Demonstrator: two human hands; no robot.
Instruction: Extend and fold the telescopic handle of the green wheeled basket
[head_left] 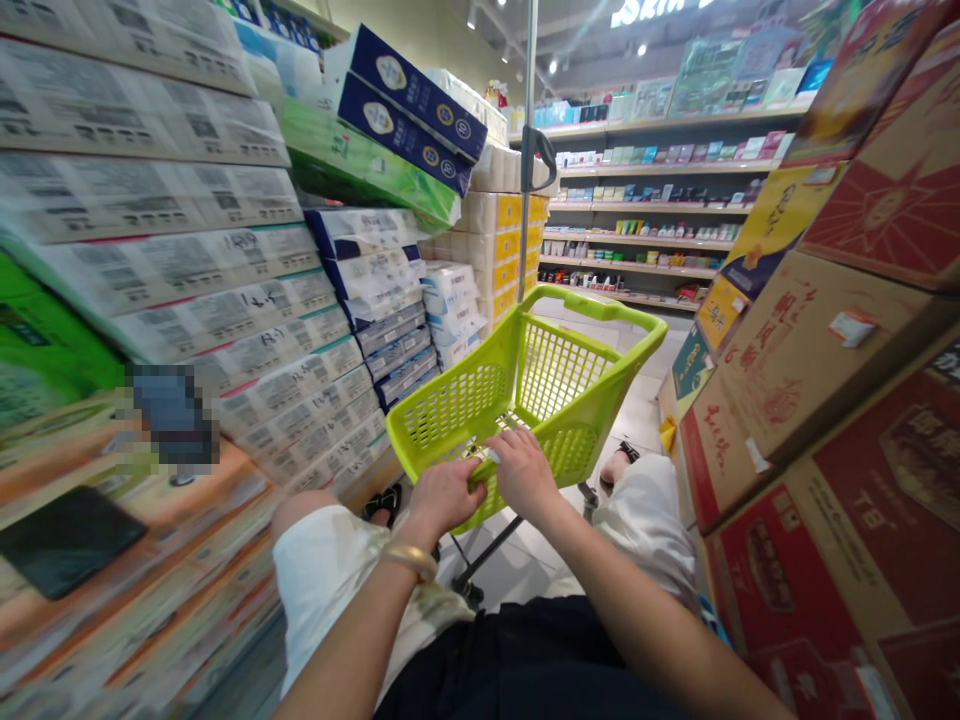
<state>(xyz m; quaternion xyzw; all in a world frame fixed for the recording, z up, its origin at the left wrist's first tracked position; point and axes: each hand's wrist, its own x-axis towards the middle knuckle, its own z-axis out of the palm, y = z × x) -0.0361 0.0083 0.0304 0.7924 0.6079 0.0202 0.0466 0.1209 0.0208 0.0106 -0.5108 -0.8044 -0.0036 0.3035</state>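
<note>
While left hand [446, 492] and right hand [521, 468] curl over its near edge, the green cart [517, 390] stands held.
Grip: fingers wrapped on it; judged light, stiff, best taken there.

Single view, from a camera worn on the person's head, facing forward and down, near to the white shorts [330, 570], over the green cart [585, 445], toward shelves [652, 208] farther away.

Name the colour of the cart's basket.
The basket is lime green, best seen in the head view.
</note>
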